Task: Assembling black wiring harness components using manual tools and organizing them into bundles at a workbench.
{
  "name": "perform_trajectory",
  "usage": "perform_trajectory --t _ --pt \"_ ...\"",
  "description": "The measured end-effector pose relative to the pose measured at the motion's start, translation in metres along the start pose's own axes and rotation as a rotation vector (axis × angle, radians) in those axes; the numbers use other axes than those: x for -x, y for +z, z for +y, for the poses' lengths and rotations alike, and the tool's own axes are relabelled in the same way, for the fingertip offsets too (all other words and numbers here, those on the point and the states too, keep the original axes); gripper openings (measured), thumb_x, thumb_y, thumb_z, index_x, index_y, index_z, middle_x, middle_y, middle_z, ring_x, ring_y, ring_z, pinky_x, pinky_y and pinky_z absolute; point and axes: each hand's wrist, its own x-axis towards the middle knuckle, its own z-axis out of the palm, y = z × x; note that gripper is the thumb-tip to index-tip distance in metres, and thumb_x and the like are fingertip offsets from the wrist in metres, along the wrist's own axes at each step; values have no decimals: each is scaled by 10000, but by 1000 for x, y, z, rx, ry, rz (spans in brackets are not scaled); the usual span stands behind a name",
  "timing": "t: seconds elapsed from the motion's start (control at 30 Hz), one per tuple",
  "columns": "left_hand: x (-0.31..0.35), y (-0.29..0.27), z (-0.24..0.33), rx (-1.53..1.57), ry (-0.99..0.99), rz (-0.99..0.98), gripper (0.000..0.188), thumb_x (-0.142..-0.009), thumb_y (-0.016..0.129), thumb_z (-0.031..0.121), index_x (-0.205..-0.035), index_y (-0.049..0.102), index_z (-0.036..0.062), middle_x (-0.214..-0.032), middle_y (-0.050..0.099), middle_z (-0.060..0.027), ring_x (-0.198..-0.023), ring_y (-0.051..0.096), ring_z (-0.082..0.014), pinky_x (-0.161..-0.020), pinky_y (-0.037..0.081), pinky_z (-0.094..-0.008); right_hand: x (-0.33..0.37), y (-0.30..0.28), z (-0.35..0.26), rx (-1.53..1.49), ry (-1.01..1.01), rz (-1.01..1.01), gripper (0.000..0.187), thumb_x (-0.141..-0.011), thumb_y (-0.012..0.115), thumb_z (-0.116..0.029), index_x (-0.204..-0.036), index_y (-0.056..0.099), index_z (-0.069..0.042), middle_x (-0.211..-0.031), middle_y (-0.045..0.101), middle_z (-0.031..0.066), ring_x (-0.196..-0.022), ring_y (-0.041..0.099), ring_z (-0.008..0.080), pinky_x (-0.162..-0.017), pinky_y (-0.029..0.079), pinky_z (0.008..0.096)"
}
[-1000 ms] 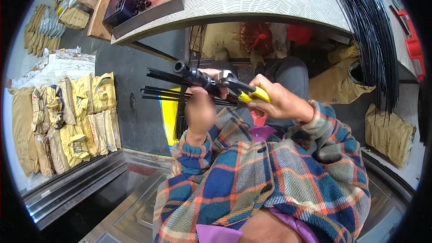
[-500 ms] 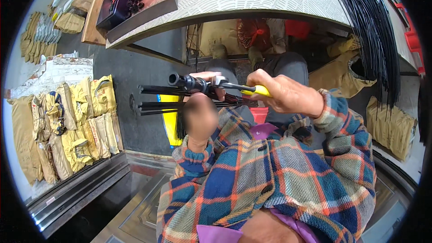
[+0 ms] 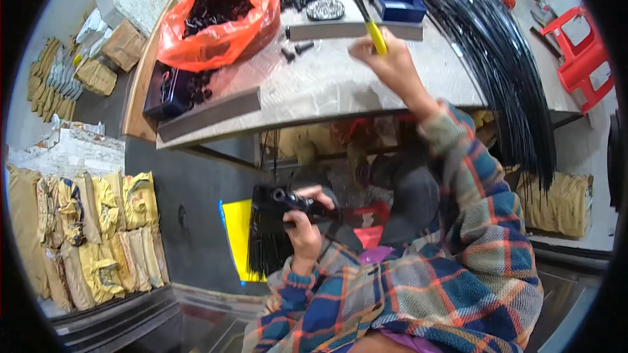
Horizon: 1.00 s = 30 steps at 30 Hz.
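My right hand point(image 3: 394, 65) is raised over the table point(image 3: 307, 91), wrapped round the yellow grip of a small hammer point(image 3: 375, 34). The hammer's metal head points away from me, slightly blurred. Lower down, near my lap, my left hand point(image 3: 307, 232) grips a black tubular fitting point(image 3: 291, 200) with a round open end facing left. Thin black rods point(image 3: 265, 242) hang in a bundle just left of that hand. How the fitting and the rods are joined is hidden by my fingers.
An orange bag point(image 3: 261, 29) of small black parts stands at the table's left. Farther back are a blue tray point(image 3: 400, 6) and a round patterned block point(image 3: 325, 9). Long black rods point(image 3: 523, 91) drape over the right edge. Wrapped packages point(image 3: 98, 229) lie on the left; a red stool point(image 3: 579, 29) stands right.
My right hand has lifted the hammer away from the fitting, moving up and forward over the table. The view has shifted to show more tabletop. My left hand still holds the fitting.
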Motion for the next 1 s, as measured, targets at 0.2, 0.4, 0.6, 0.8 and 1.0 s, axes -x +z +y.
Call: perform_trajectory --t 0.2,0.4,0.6,0.8,1.0 --pt "-8 -4 -8 47 15 -6 611 -895 279 542 -1010 462 -29 -788 530 -132 -665 523 -183 -648 439 -292 -124 27 59 636 116 -91 240 -736 625 -265 -833 638 -46 -886 583 152 -844 591 315 -703 463 401" --pt "-20 -15 -6 14 2 -13 605 -880 327 546 -1002 470 -29 -781 542 -126 -661 532 -171 -644 451 -285 -146 64 78 796 -16 -228 175 -741 576 -162 -860 646 -55 -925 572 153 -824 595 316 -695 470 425" --pt "-24 -15 -8 15 22 -22 581 -883 336 531 -1002 478 -20 -803 546 -119 -700 544 -176 -675 463 -293 -149 60 81 720 -27 -220 257 -756 605 -297 -899 622 -85 -921 552 128 -827 589 301 -696 464 409" --pt "-22 -15 -5 2 30 16 591 -873 372 536 -979 515 -28 -821 563 -129 -755 552 -193 -698 449 -315 -147 58 77 692 1 -210 273 -757 599 -302 -928 620 -90 -932 558 140 -848 585 311 -700 456 409" --pt "-24 -12 3 -33 145 -45 607 -877 351 541 -950 528 -36 -890 557 -151 -767 560 -200 -724 449 -321 -139 45 61 560 96 -98 280 -739 663 -303 -833 625 -42 -858 608 166 -815 599 317 -696 455 395"
